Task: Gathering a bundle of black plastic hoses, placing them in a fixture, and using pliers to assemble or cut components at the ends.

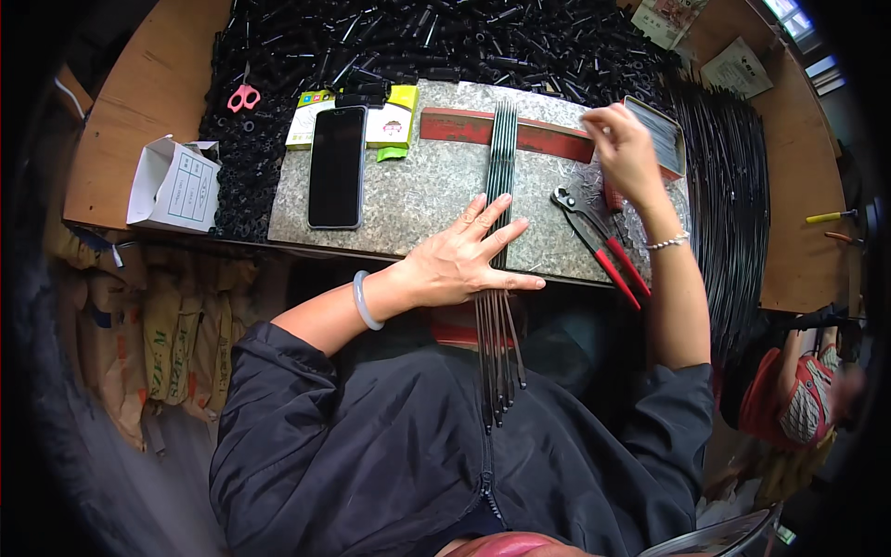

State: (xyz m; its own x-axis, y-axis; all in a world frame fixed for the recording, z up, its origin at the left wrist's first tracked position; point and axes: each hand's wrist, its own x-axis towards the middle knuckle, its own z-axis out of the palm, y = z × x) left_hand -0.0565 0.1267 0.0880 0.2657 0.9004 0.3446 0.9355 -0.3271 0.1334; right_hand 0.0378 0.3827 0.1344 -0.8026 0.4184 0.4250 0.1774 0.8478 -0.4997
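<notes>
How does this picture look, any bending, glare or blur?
Head view: fisheye distortion curves the wooden panel at left; the bright patch at upper right looks washed out; the co-worker at right is blurred, the left hand sharper.

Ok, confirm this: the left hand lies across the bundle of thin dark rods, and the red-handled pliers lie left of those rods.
Not left: the red-handled pliers lie right of the thin dark rods, as the head view shows. The left hand does lie across them.

rods [501,153] btwn phone [336,167] & pliers [609,265] | strip [455,128] under rods | scissors [243,97] L of phone
</notes>
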